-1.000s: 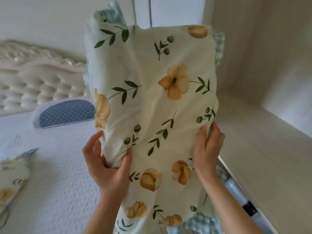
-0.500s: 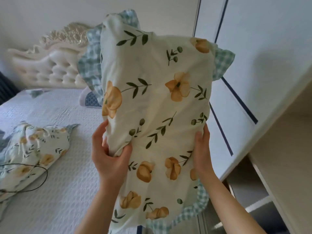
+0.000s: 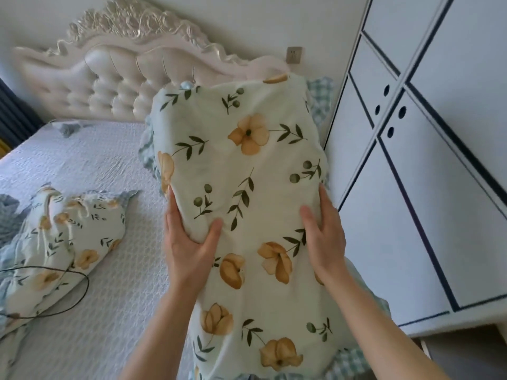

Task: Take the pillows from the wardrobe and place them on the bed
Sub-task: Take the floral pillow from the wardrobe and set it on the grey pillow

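I hold a cream floral pillow (image 3: 241, 171) with orange flowers, green leaves and a checked frill, upright in front of me over the right side of the bed (image 3: 90, 165). My left hand (image 3: 189, 242) grips its left edge with the thumb pressed into the front. My right hand (image 3: 326, 231) clasps its right edge. A second pillow (image 3: 63, 239) in the same print lies flat on the bed at the left. The white wardrobe (image 3: 411, 174) with dark blue trim stands at the right, its doors facing me.
A tufted cream headboard (image 3: 115, 75) with carved top backs the bed against the wall. A thin black cable (image 3: 63, 292) loops across the lying pillow. A wall socket (image 3: 294, 54) sits beside the headboard. Dark curtain at the far left edge.
The view has swung left from the wardrobe shelf toward the bed. The held pillow has come down lower and over the mattress, both hands keeping their grip.
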A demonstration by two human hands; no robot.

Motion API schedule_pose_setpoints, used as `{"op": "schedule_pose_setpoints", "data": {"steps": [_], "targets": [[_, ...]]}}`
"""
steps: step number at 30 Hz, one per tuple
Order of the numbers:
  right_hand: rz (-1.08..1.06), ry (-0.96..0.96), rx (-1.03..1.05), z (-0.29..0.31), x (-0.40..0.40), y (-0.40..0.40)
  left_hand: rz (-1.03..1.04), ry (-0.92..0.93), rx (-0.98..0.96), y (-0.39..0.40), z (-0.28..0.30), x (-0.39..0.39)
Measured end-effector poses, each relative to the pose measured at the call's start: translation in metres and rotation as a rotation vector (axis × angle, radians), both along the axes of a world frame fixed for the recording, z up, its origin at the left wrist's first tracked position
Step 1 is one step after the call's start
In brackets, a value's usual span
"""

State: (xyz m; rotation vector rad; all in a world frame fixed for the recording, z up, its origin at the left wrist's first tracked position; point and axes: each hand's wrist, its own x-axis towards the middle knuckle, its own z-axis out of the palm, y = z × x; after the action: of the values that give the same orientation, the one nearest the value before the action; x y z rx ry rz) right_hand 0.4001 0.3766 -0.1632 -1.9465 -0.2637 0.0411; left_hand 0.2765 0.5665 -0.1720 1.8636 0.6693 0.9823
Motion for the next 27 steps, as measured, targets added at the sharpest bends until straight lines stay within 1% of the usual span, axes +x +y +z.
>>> {"op": "schedule_pose_setpoints", "data": {"steps": [5, 9, 13, 18, 23, 27], "targets": [[0.006, 0.016, -0.088, -0.017, 0.048, 0.026, 0.052, 0.051, -0.048, 0.014, -0.020, 0.039], [0.046, 0.019, -0.130, -0.032, 0.102, 0.044, 0.102, 0.082, -0.079, 0.021, -0.034, 0.083], [0.099, 0.010, -0.168, -0.047, 0.171, 0.062, 0.152, 0.113, -0.103, 0.028, -0.044, 0.142], [0.155, 0.085, -0.166, -0.060, 0.265, 0.077, 0.199, 0.148, -0.132, 0.037, -0.045, 0.227], [0.235, 0.147, -0.146, -0.065, 0.341, 0.098, 0.207, 0.199, -0.146, 0.054, -0.042, 0.298], [0.227, 0.153, -0.220, -0.067, 0.389, 0.122, 0.220, 0.224, -0.157, 0.074, -0.048, 0.344]]}}
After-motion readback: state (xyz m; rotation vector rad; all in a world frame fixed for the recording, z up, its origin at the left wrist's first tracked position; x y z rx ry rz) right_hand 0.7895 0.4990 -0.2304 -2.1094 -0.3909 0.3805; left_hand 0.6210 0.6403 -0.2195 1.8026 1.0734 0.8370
